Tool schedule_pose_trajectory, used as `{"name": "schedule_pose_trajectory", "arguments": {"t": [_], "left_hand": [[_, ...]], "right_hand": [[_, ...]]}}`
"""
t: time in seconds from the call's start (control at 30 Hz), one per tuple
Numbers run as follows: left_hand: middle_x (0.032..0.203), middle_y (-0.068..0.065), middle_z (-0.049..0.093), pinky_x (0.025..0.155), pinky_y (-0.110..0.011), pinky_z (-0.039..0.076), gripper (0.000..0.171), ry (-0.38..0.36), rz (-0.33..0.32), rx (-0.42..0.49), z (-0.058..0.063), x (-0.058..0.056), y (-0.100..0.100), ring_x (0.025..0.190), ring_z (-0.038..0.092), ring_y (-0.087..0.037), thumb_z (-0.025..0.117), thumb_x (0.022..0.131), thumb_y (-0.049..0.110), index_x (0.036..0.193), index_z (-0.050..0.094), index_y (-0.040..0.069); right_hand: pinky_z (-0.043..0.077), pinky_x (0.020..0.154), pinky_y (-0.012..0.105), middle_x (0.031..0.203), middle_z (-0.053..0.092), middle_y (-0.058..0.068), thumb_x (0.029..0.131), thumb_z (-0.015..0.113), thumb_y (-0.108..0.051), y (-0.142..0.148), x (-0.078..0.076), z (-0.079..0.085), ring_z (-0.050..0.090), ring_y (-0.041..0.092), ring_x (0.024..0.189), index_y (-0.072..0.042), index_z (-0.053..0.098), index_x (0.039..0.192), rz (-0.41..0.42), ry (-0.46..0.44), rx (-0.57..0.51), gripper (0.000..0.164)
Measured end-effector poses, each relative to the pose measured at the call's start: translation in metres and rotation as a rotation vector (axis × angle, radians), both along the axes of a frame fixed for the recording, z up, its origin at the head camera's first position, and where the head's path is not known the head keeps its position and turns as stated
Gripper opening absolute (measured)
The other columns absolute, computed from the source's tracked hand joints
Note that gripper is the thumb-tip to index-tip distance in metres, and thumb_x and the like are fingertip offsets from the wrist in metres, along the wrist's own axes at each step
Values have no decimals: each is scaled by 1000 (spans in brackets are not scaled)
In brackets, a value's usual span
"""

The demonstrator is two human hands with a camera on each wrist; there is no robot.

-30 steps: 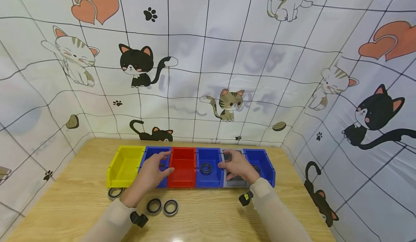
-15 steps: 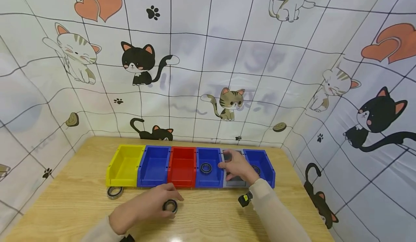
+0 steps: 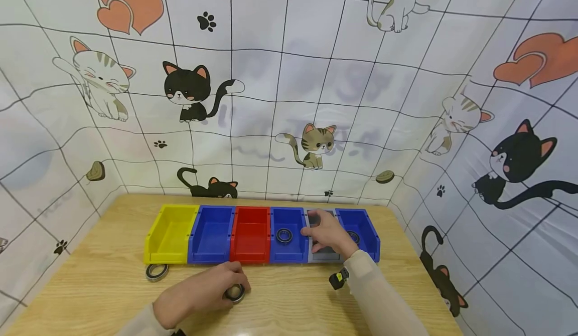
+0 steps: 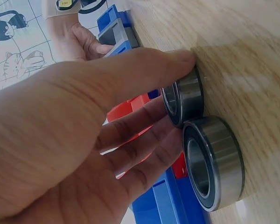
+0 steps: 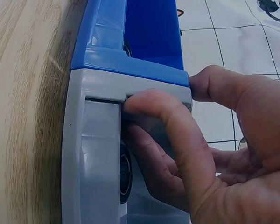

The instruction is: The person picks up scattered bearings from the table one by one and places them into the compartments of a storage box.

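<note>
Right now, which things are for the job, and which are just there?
For the job, it seems:
left hand, holding a metal ring
right hand, at the grey bin
other rings
other bins

Just there:
cat-patterned backdrop
wooden table
black device on the right wrist

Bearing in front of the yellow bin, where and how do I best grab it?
Pinch the bearing by its outer rim, at its left and right edges, coming down from above and your own side. It seems to lie flat, hole facing up, and the yellow bin stands close behind it, so the far edge probably leaves little finger room.
</note>
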State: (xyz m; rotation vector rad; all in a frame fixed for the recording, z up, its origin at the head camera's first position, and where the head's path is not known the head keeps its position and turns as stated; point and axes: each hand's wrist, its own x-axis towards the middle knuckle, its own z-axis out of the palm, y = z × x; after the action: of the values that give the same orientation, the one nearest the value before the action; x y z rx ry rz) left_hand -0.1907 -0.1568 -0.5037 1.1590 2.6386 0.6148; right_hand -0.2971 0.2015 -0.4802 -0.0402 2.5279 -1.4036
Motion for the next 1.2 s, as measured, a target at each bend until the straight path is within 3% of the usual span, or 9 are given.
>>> {"name": "schedule_pose_trajectory", "arguments": {"t": [0.53, 0.73, 0.9, 1.2], "left_hand": [[117, 9, 73, 98, -27, 67, 36, 7, -2, -18, 2, -1, 1, 105, 66, -2, 99, 91, 8, 120, 86, 26], [118, 8, 73, 96, -26, 67, 33, -5, 9, -19, 6, -4, 4, 104, 67, -5, 97, 94, 10, 120, 85, 26], [117, 7, 74, 94, -24, 66, 33, 28, 15, -20, 9, -5, 7, 104, 68, -6, 96, 93, 9, 121, 86, 23], [116, 0, 72, 88, -27, 66, 39, 84, 52, 11, 22, -14, 12, 101, 71, -14, 96, 90, 5, 126, 86, 15]], "right_hand": [[73, 67, 45, 151, 70, 33, 108, 84, -19, 1, -1, -1, 82, 26, 75, -10, 50, 173, -1, 3, -4, 74], [72, 65, 41, 144, 72, 32, 107, 84, -24, 6, -5, -7, 82, 27, 75, -9, 49, 173, 42, 25, -25, 76], [73, 66, 42, 145, 71, 33, 107, 84, -25, 7, -7, -8, 82, 27, 73, -8, 49, 172, 51, 27, -24, 76], [73, 67, 45, 147, 72, 30, 108, 83, -19, 2, -4, -4, 81, 26, 76, -10, 50, 173, -3, 13, 7, 74]]}}
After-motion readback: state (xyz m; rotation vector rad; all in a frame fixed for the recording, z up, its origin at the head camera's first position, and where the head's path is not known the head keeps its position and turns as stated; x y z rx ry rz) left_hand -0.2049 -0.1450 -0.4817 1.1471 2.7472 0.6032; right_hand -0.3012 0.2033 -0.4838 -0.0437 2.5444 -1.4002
